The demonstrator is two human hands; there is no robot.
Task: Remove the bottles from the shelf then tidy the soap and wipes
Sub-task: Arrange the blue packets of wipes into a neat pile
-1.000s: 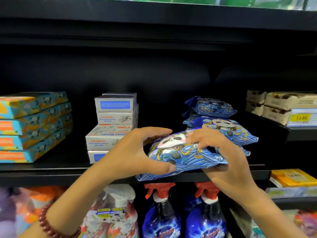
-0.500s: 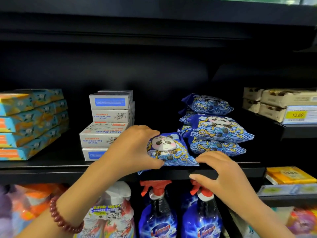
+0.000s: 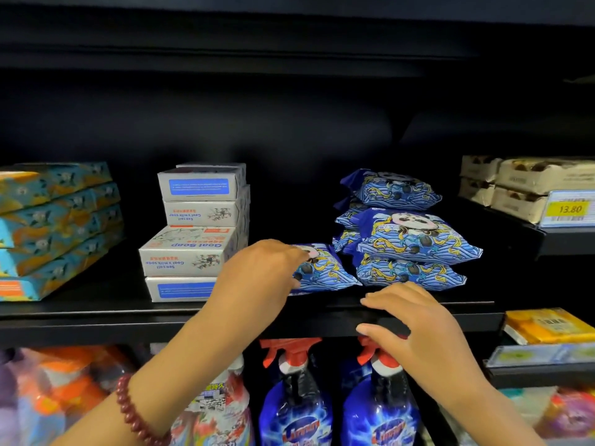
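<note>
A blue wipes pack [image 3: 328,272] with a panda print lies flat near the front of the black shelf [image 3: 96,320]. My left hand [image 3: 260,275] holds its left end, fingers over the top and thumb at the front edge. Just to its right stands a stack of matching wipes packs [image 3: 415,239]. To its left is an uneven pile of white goat soap boxes [image 3: 193,249]. My right hand [image 3: 418,326] hovers at the shelf's front edge, fingers relaxed, holding nothing.
Colourful flat boxes [image 3: 54,230] are stacked at the far left. Beige boxes [image 3: 528,181] with a yellow price tag [image 3: 570,209] sit on a side shelf at the right. Two blue spray bottles [image 3: 296,397] with red triggers stand on the shelf below, and yellow packs [image 3: 547,326] lie lower right.
The wipes pack went from both hands down onto the shelf beside the stack. My right hand let go and drew back to the shelf edge. My left hand stayed on the pack.
</note>
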